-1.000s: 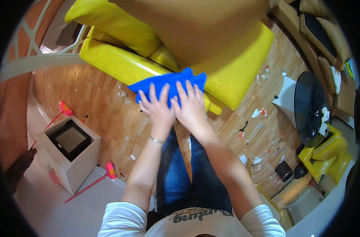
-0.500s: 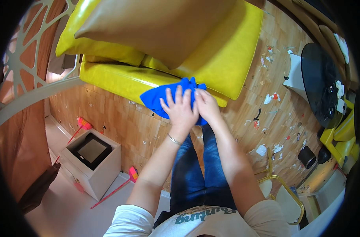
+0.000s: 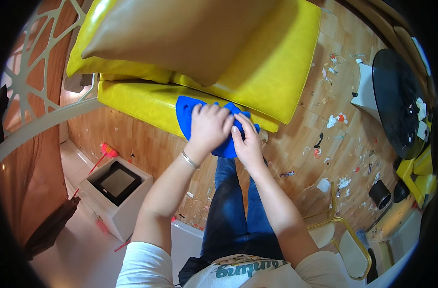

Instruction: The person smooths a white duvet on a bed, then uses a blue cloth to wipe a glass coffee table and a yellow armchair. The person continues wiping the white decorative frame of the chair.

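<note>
A blue cloth (image 3: 184, 115) is bunched between my two hands, in front of the near edge of a yellow sofa (image 3: 132, 102). My left hand (image 3: 209, 128), with a silver bangle at its wrist, lies over the cloth's middle with its fingers curled into the fabric. At the cloth's right side, my right hand (image 3: 247, 146) grips the folds, its thumb pointing up and its fingers partly behind the cloth. The fabric's left end fans out past my left hand. A large brown cushion (image 3: 180, 38) rests on the sofa beyond.
Scraps of paper (image 3: 331, 121) litter the wooden floor on the right. A black oval table (image 3: 396, 105) stands there, near a black bin (image 3: 379, 194) and gold-framed chairs (image 3: 351, 247). At left are a white cabinet (image 3: 132, 209), a red broom (image 3: 108, 150) and a lattice screen (image 3: 41, 72).
My left hand's spread fingers have curled into the cloth. My right hand has turned and shifted slightly down, its thumb now showing. The view has moved a little.
</note>
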Tool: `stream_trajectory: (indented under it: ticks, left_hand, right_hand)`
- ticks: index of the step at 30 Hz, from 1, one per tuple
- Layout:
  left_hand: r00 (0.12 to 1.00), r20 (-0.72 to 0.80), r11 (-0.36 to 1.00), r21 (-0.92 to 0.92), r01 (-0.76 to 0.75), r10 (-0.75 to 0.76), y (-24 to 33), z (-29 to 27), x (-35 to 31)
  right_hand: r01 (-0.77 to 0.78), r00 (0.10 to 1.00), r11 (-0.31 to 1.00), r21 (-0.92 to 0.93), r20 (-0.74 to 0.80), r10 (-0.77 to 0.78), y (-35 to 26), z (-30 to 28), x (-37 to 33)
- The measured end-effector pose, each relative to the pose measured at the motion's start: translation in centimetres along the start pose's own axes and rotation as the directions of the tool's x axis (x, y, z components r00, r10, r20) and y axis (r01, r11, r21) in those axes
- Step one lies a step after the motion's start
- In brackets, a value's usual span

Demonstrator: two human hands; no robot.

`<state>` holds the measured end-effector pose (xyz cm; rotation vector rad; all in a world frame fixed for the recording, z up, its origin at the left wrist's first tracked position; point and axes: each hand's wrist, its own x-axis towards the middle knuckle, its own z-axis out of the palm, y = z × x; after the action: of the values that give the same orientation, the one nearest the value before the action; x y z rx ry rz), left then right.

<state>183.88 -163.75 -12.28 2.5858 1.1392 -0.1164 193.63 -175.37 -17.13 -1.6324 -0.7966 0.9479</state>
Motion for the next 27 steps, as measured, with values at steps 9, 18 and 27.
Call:
stream_trajectory:
  ticks: [9, 18, 27]
  left_hand:
    - [0.802, 0.400, 0.883, 0.346, 0.316, -0.443, -8.7, -3.8, 4.6]
    - [0.997, -0.015, 0.997, 0.025, 0.075, -0.075, -1.7, 0.5, -2.0]
    - [0.915, -0.308, 0.963, -0.138, 0.229, -0.262, -8.5, -2.3, -6.7]
  right_hand:
    - [0.048, 0.998, 0.995, -0.085, 0.040, -0.044, -3.0, -0.3, 1.7]
    - [0.160, 0.978, 0.912, -0.378, 0.184, -0.095, -4.2, 2.4, 1.4]
    - [0.131, 0.987, 0.866, -0.482, 0.142, -0.071, -4.5, 4.9, 1.9]
